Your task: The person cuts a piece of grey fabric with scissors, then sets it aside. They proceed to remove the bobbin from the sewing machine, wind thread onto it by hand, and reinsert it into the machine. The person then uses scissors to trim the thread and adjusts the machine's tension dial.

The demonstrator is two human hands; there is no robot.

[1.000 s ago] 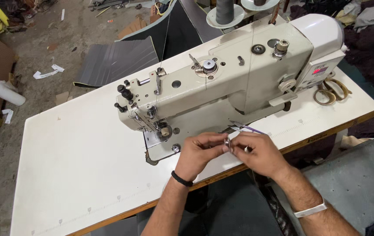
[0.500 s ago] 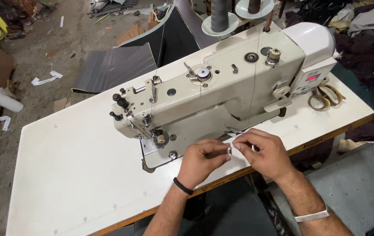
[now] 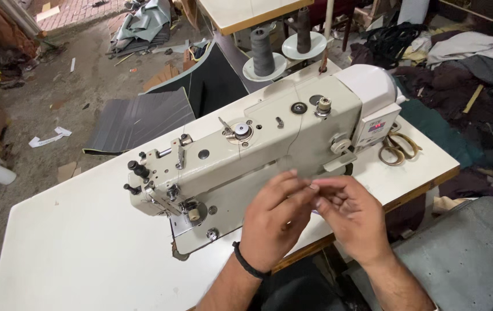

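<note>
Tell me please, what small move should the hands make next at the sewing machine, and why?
Probably lower both hands toward the needle area. The left hand and right hand meet fingertip to fingertip in front of the sewing machine, raised above the table; whatever they pinch is too blurred to tell, and the needle end lies to their left.

- Sewing machine [image 3: 269,144] — cream painted metal, smooth with a dull sheen; its knobs [image 3: 137,170] look like black plastic, and the small fittings are bright bare metal.
- Table [image 3: 68,253]: white laminate, smooth and matt, with a bare wood edge.
- Scissors [image 3: 397,147] — metal, the handles a worn brassy tone.
- Thread cones [image 3: 262,50]: dark wound thread, matt (the stands beneath look like pale plastic).
- Wristband [image 3: 247,266], black and matt.
- Floor [image 3: 85,86]: rough, dusty concrete.
</note>
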